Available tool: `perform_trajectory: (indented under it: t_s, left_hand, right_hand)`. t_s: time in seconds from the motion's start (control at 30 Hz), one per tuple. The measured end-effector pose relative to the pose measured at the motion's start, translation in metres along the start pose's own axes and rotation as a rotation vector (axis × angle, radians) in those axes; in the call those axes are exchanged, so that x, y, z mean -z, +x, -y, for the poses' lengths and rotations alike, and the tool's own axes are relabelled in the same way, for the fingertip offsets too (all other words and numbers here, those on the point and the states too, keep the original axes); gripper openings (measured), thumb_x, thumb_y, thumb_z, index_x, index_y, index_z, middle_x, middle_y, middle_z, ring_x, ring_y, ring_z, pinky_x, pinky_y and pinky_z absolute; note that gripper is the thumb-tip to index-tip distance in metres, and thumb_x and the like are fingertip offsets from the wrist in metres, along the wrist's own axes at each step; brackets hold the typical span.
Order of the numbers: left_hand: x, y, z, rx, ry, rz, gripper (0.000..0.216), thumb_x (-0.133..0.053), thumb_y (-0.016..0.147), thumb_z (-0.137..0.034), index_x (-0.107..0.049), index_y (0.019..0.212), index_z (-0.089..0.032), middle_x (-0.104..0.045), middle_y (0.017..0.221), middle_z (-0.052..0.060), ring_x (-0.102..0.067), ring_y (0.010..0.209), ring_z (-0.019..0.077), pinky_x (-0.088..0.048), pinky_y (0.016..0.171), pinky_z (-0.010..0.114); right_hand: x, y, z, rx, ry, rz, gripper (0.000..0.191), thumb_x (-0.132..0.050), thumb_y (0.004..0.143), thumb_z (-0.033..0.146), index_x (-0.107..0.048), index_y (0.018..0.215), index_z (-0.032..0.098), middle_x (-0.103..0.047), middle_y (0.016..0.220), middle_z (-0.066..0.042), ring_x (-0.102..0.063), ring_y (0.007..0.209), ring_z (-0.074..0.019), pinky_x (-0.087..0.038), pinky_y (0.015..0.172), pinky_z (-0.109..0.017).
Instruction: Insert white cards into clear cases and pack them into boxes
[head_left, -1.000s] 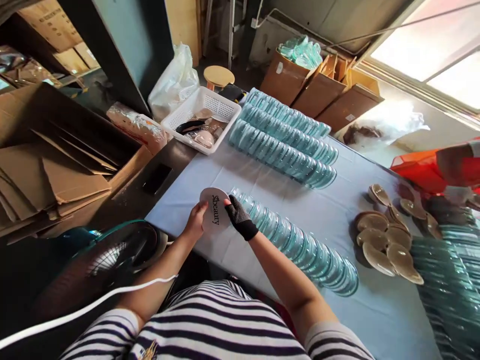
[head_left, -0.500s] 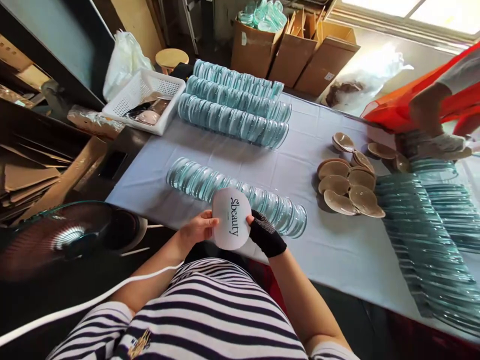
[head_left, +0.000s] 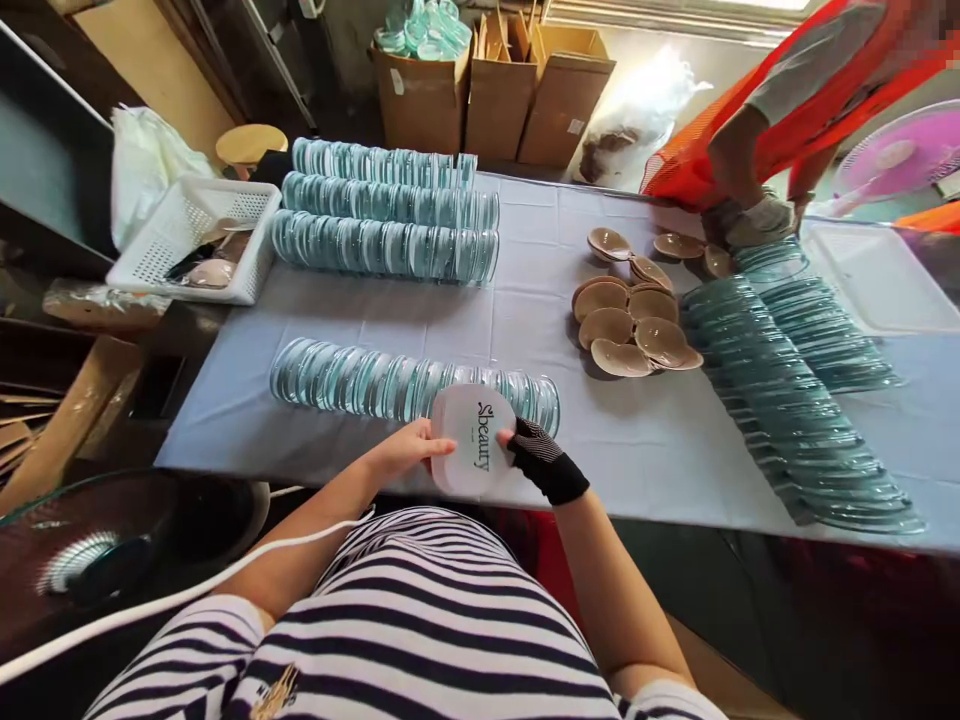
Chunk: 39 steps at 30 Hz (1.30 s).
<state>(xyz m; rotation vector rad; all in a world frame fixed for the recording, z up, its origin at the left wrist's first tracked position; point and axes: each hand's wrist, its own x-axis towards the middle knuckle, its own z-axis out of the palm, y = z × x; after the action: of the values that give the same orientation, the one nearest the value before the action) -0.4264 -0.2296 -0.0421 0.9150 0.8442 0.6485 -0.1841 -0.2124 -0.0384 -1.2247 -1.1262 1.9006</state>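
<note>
From my head camera I see both hands closed on one white case (head_left: 472, 474), with curly dark letters on its front. My left hand (head_left: 405, 450) pinches one side, thumb on top. My right hand (head_left: 546, 462), in a black glove, pinches the other side. The case is up at the table's near edge, in front of a row of clear cases (head_left: 352, 380). Brown cups (head_left: 606, 328) sit farther right on the table (head_left: 540, 270). A co-worker's gloved hand (head_left: 769, 215) is near the stacks (head_left: 802, 400).
</note>
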Motion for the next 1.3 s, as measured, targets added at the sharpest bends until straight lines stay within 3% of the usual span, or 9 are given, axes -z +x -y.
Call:
perform_trajectory:
  t_s: [0.1,0.27,0.43,0.63,0.7,0.83,1.03,1.17,1.3]
  left_hand:
    - [-0.002,0.008,-0.001,-0.058,-0.186,0.206,0.061,-0.082,0.063,-0.053,-0.07,0.107,-0.013,-0.073,0.089,0.014,-0.069,0.092,0.0309,-0.053,0.079,0.038]
    - [0.024,0.02,-0.003,0.054,0.129,-0.061,0.035,-0.079,0.066,-0.045,-0.07,0.076,-0.013,-0.07,0.07,0.009,-0.068,0.082,0.0284,-0.053,0.072,0.035]
    - [0.03,0.009,0.002,-0.004,-0.262,0.198,0.057,-0.079,0.067,-0.045,-0.069,0.111,-0.011,-0.074,0.097,0.018,-0.071,0.094,0.0344,-0.054,0.08,0.04]
    - [0.045,0.015,0.003,0.135,-0.248,0.319,0.063,-0.082,0.066,-0.04,-0.067,0.121,-0.012,-0.074,0.104,0.021,-0.071,0.097,0.036,-0.055,0.081,0.041]
    - [0.052,0.019,0.004,0.139,-0.137,0.312,0.058,-0.083,0.067,-0.036,-0.069,0.116,-0.01,-0.074,0.105,0.021,-0.07,0.097,0.0351,-0.055,0.081,0.041]
    - [0.051,0.029,0.008,-0.038,0.013,-0.014,0.052,-0.081,0.068,-0.047,-0.074,0.104,-0.009,-0.075,0.103,0.018,-0.068,0.101,0.0335,-0.054,0.087,0.04]
    - [0.047,0.041,0.015,-0.111,0.032,-0.319,0.057,-0.081,0.062,-0.054,-0.075,0.099,-0.01,-0.075,0.101,0.015,-0.069,0.096,0.0312,-0.056,0.081,0.038]
    - [0.046,0.045,0.029,-0.024,-0.053,-0.323,0.063,-0.084,0.059,-0.053,-0.071,0.103,-0.01,-0.076,0.093,0.013,-0.071,0.084,0.0278,-0.057,0.069,0.034]
    - [0.036,0.056,0.032,0.027,-0.094,-0.211,0.056,-0.085,0.062,-0.048,-0.071,0.101,-0.011,-0.076,0.095,0.014,-0.071,0.091,0.0303,-0.058,0.07,0.033]
  right_hand:
    - [0.0,0.005,-0.009,0.008,0.157,0.177,0.06,-0.078,0.066,0.057,-0.065,0.108,0.015,-0.07,0.086,-0.008,-0.065,0.072,-0.0181,-0.055,0.062,-0.03]
    - [-0.008,0.02,-0.021,-0.067,0.049,-0.12,0.05,-0.08,0.065,0.05,-0.064,0.098,0.015,-0.069,0.086,-0.008,-0.064,0.071,-0.0181,-0.055,0.052,-0.028]
    - [-0.022,0.003,-0.027,0.031,0.21,0.304,0.062,-0.079,0.07,0.053,-0.062,0.114,0.013,-0.07,0.099,-0.013,-0.068,0.083,-0.0218,-0.059,0.066,-0.032]
    - [-0.017,0.011,-0.032,-0.047,0.096,0.36,0.06,-0.081,0.067,0.051,-0.065,0.108,0.01,-0.07,0.088,-0.011,-0.066,0.07,-0.0182,-0.057,0.058,-0.029]
    - [-0.01,0.018,-0.033,-0.049,0.006,0.234,0.057,-0.081,0.068,0.049,-0.066,0.108,0.011,-0.07,0.085,-0.01,-0.066,0.074,-0.0194,-0.058,0.063,-0.031]
    - [-0.01,0.03,-0.035,0.143,-0.093,-0.297,0.057,-0.063,0.08,0.057,-0.063,0.121,0.016,-0.071,0.1,-0.01,-0.067,0.085,-0.0206,-0.058,0.075,-0.038]
    - [-0.054,0.026,-0.046,0.507,-0.557,-0.627,0.053,-0.057,0.086,0.046,-0.057,0.132,0.021,-0.056,0.14,-0.012,-0.049,0.133,-0.026,-0.037,0.115,-0.047]
    - [-0.083,0.035,-0.061,0.407,-0.222,-0.615,0.05,-0.063,0.079,0.047,-0.056,0.12,0.021,-0.066,0.119,-0.01,-0.064,0.104,-0.023,-0.057,0.088,-0.039]
    - [-0.049,0.03,-0.067,0.104,-0.045,-0.816,0.043,-0.053,0.081,0.057,-0.056,0.102,0.02,-0.068,0.092,-0.007,-0.058,0.06,-0.0153,-0.052,0.054,-0.03]
